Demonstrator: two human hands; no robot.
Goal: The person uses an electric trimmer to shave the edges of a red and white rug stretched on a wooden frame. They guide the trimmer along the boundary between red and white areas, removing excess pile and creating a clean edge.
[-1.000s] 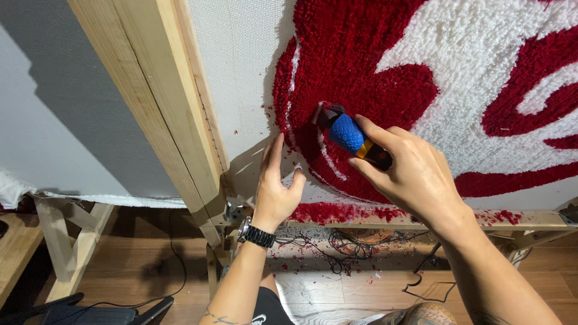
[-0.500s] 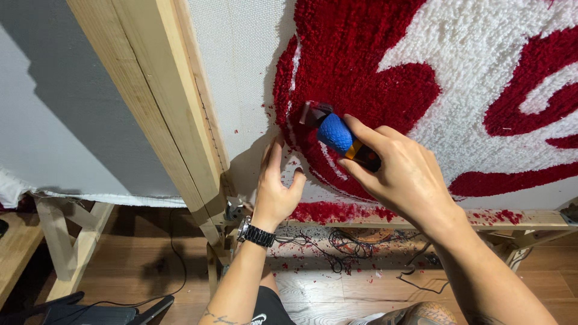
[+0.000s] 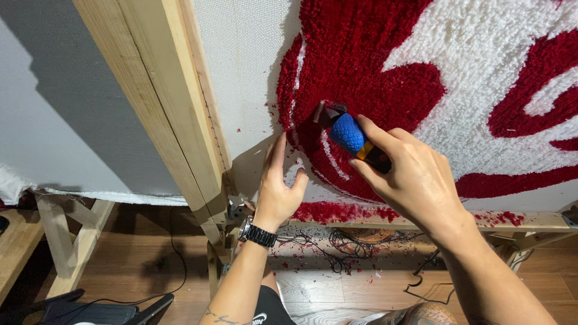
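Observation:
A red and white tufted rug [image 3: 433,72] is stretched on white backing cloth over a wooden frame [image 3: 156,108]. My right hand [image 3: 415,177] grips a small trimmer with a blue grip [image 3: 347,133], its dark head pressed on the red pile near the rug's left edge. My left hand [image 3: 278,189], with a black wristwatch [image 3: 257,233], rests flat on the cloth just below and left of the trimmer, fingers spread.
Red yarn clippings [image 3: 337,212] lie along the frame's bottom rail and on the wooden floor. Dark cables [image 3: 343,253] tangle under the rail. A wooden stand [image 3: 66,235] is at lower left, with a dark object [image 3: 90,313] on the floor.
My right hand has moved the trimmer leftward along the red pile. My left hand has stayed pressed on the cloth, shifting slightly.

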